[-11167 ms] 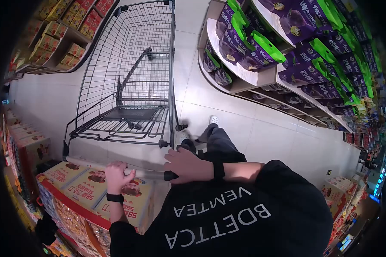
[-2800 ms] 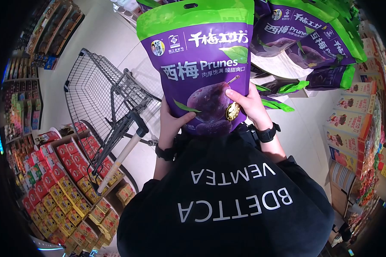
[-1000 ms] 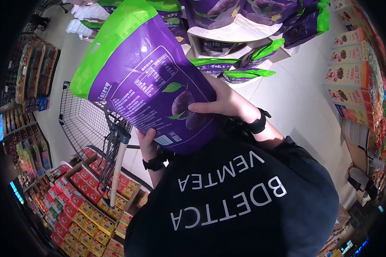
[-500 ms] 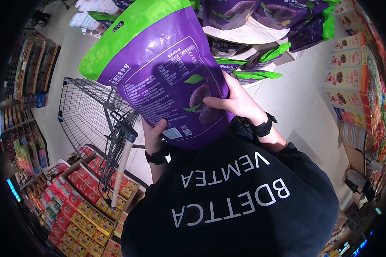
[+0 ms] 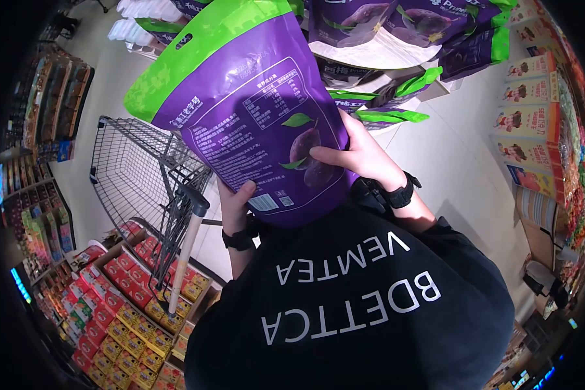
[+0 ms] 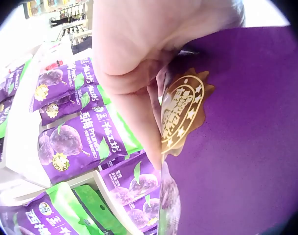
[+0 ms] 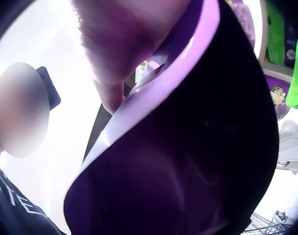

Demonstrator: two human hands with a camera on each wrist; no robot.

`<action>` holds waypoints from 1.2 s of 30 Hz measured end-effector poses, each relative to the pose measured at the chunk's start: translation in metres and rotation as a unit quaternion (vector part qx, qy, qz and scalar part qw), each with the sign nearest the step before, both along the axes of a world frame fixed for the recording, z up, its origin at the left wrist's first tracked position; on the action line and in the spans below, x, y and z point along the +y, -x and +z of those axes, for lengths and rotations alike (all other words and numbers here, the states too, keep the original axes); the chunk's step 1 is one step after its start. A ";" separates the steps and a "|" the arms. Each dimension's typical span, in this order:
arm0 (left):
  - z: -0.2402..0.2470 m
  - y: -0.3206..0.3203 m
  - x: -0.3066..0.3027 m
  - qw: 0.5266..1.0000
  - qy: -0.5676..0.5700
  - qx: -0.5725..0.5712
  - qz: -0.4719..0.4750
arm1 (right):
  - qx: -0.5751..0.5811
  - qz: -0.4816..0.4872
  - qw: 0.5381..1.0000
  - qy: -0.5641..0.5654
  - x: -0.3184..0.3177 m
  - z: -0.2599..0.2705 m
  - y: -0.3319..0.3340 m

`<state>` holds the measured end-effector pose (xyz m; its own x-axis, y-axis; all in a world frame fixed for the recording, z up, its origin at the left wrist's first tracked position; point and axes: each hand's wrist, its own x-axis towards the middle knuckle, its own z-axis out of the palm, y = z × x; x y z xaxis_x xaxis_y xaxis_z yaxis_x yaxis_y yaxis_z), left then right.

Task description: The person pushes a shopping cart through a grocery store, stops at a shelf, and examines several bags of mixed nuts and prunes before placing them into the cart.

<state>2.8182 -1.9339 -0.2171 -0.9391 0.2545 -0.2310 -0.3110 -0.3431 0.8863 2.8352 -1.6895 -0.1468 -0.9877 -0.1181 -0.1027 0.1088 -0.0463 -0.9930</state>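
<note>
A purple bag of prunes point(image 5: 240, 84) with a green top band is held up between both hands in the head view, tilted to the left. Its back panel of printed text, nutrition table and barcode faces me. My left hand point(image 5: 235, 201) grips the lower left edge, thumb on the back panel. At the right edge my right hand point(image 5: 367, 153) grips it, thumb lying across the pictured prunes; most other fingers are hidden behind the bag. In the left wrist view, the left hand point(image 6: 139, 63) pinches the bag's edge beside a gold seal point(image 6: 185, 110). The right hand point(image 7: 124, 44) curls over the edge in the right wrist view.
A wire shopping cart point(image 5: 133, 169) stands at the left, its handle point(image 5: 187, 253) toward me. Shelves of matching prune bags point(image 5: 409, 23) are ahead. Red and yellow boxes point(image 5: 133, 325) are stacked at lower left, a carton display point(image 5: 526, 117) at right. Tiled floor point(image 5: 429, 149) lies between.
Both hands were on the cart handle at first. Later they held the prune bag front side up, then turned it to show its back. Over the last half second the bag has barely moved.
</note>
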 end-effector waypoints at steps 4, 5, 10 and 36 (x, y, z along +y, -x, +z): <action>0.003 -0.001 0.002 1.000 0.002 -0.007 0.005 | 0.005 -0.011 1.000 -0.005 -0.002 0.001 0.001; 0.003 0.000 0.002 1.000 0.002 -0.007 0.005 | 0.005 -0.011 1.000 -0.005 -0.002 0.001 0.001; 0.003 0.000 0.001 1.000 0.008 -0.005 0.003 | -0.018 0.001 1.000 0.009 -0.001 0.003 0.002; -0.001 0.004 0.002 1.000 -0.002 0.000 0.011 | -0.008 0.009 1.000 0.018 0.000 0.002 0.009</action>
<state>2.8140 -1.9318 -0.2179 -0.9445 0.2341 -0.2304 -0.3036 -0.3543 0.8845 2.8257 -1.6894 -0.1450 -0.9837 -0.1393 -0.1137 0.1255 -0.0793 -0.9889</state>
